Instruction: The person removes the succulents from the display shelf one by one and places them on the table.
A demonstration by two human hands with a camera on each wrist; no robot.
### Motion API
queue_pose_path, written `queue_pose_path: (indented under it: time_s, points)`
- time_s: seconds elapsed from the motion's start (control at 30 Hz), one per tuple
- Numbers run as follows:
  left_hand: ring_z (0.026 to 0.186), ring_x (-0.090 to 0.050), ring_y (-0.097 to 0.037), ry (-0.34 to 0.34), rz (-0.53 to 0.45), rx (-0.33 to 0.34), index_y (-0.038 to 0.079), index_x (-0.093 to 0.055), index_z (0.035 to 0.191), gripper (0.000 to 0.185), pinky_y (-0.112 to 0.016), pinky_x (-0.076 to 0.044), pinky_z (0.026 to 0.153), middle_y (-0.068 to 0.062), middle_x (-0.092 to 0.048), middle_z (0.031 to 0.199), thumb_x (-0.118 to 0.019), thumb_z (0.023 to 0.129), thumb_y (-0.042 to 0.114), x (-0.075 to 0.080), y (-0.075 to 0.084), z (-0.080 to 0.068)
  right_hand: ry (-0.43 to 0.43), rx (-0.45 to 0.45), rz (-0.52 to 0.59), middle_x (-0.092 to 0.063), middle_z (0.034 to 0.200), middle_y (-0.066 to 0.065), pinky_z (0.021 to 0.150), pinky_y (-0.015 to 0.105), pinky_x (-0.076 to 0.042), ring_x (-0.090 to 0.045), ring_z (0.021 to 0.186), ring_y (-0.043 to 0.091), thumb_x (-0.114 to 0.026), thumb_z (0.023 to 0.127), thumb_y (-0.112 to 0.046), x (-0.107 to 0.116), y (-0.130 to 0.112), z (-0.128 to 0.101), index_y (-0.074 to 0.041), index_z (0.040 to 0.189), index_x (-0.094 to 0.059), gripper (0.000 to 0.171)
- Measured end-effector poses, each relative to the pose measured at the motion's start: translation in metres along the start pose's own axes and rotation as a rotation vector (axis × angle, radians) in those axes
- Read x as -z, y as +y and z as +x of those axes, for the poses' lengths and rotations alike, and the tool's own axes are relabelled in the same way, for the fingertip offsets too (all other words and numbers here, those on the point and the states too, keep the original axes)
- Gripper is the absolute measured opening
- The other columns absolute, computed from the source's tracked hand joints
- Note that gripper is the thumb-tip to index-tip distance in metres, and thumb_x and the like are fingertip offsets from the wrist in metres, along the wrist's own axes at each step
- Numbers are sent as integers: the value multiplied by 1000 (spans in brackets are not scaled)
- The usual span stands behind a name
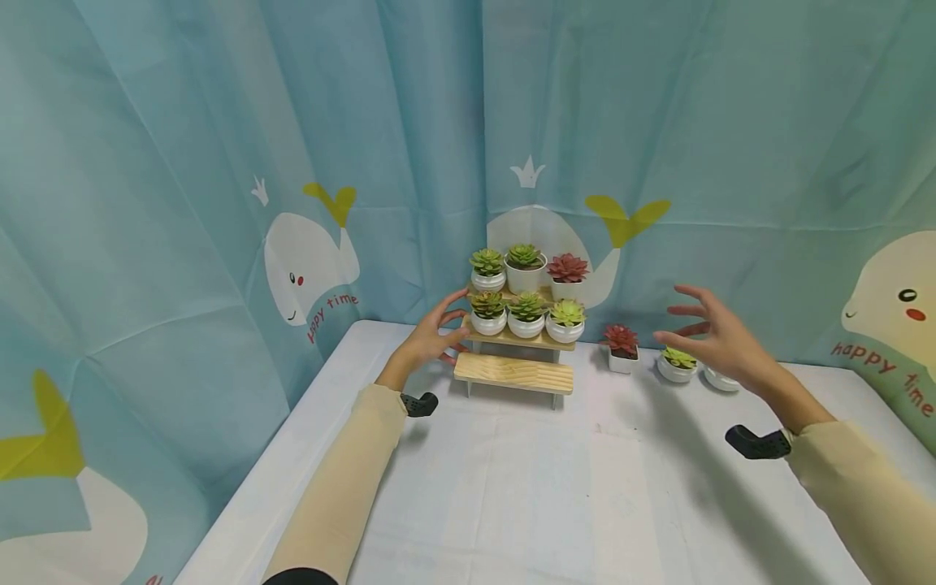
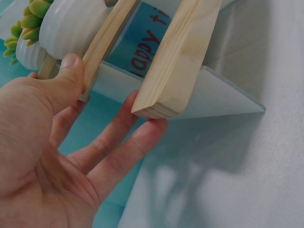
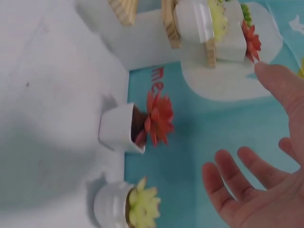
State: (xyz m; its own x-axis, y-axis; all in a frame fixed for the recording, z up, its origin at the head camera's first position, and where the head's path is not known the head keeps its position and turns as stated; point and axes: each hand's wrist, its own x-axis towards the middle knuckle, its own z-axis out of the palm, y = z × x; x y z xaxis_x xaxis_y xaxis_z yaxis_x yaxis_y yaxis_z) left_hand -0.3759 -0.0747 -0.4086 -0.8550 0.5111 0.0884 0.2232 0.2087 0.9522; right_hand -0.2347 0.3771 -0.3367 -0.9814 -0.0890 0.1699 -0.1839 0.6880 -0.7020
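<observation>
A three-step wooden plant stand (image 1: 514,372) stands at the back of the table, potted succulents on its upper two steps and a bare lowest step. My left hand (image 1: 422,341) holds its left end. In the left wrist view, the thumb (image 2: 70,71) lies on the middle step's end and fingertips touch the lowest step (image 2: 166,90). My right hand (image 1: 720,337) hangs in the air to the right, fingers spread and nothing in them. Near it on the table stand a red succulent in a square white pot (image 1: 622,349) and a yellow-green succulent (image 1: 678,364) in a round pot.
Another white pot (image 1: 722,379) is partly hidden behind the right hand. On the stand, the top step carries two green succulents and a red succulent (image 1: 567,270); the middle step carries several round pots. A blue whale-print curtain (image 1: 409,162) hangs behind the white tabletop (image 1: 512,487).
</observation>
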Motion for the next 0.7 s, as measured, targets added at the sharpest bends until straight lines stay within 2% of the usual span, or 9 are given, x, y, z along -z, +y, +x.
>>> queue_pose_path:
  time_s: [0.2,0.37,0.7]
  points:
    - [96,-68,-52,0,3,0,41,-23,163,76,-60,-61,73,-16,-30,165,-66,103,23,-1,1,-1,-13,37,21,-43,153,30,93,70,-49,-53,126,52,-75,96,-36,-13,-10,7,-11,165,-15,95]
    - [97,-68,-51,-4,2,-1,41,-22,163,76,-62,-60,73,-16,-30,165,-65,104,23,-1,2,-2,-35,28,59,-43,153,29,95,69,-49,-54,126,51,-76,95,-37,-26,-18,15,-11,165,-15,96]
    - [89,-72,-40,1,6,2,41,-23,163,76,-59,-61,71,-15,-31,165,-65,103,22,0,2,-1,-43,69,113,-45,152,27,93,64,-52,-58,123,46,-78,95,-35,-53,-27,29,-11,164,-17,95]
